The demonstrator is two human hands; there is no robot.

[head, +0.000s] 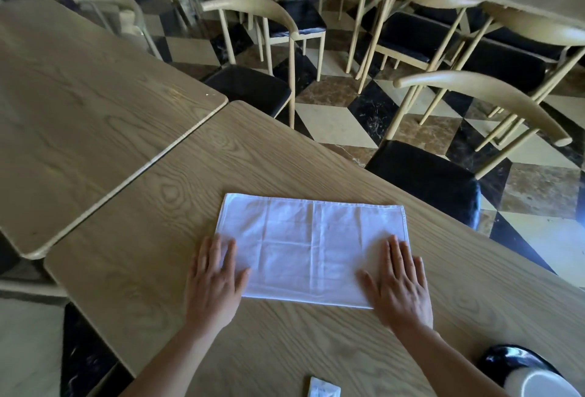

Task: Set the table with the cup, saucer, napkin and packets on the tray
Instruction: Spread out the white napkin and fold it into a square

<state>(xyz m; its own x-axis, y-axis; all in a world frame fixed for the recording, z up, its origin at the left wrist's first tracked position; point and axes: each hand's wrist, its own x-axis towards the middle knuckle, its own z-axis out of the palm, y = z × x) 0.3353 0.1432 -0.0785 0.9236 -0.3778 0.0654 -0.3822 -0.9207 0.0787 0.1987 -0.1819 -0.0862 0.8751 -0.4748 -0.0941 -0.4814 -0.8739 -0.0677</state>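
So only the head view to go on, and it looks down at a wood-grain desk (285, 159) with a white cloth napkin (311, 248) spread flat in the lower middle of the frame. It's folded into a wide rectangle, and the crease lines show through it.

Both hands lie flat and open on it, palms down, not gripping anything. The left hand (215, 279) covers the napkin's lower-left corner, half on the cloth and half on the desk. The right hand (400, 282) does the same at the lower-right corner. Looks like a smoothing or pressing step, probably before another fold, but that's a guess.

Handling-wise the napkin should be light, soft and floppy with no stiffness at all. Lifted by one corner it will likely droop and lose its shape. The best bet is to pinch an edge or two corners at once, or slide fingers under a long side. It could skid a bit on the smooth desk, so pressing down while folding makes sense.

Along the bottom edge sits a small white packet (323, 390), partly cut off, thin and light by the look of it. In the bottom-right corner there's something glossy black with a white rim (525, 371), maybe the tray or saucer, can't tell which. If it's crockery, it's the fragile bit. No cup is clearly visible.

Chairs (459, 105) and more tables fill the upper half.
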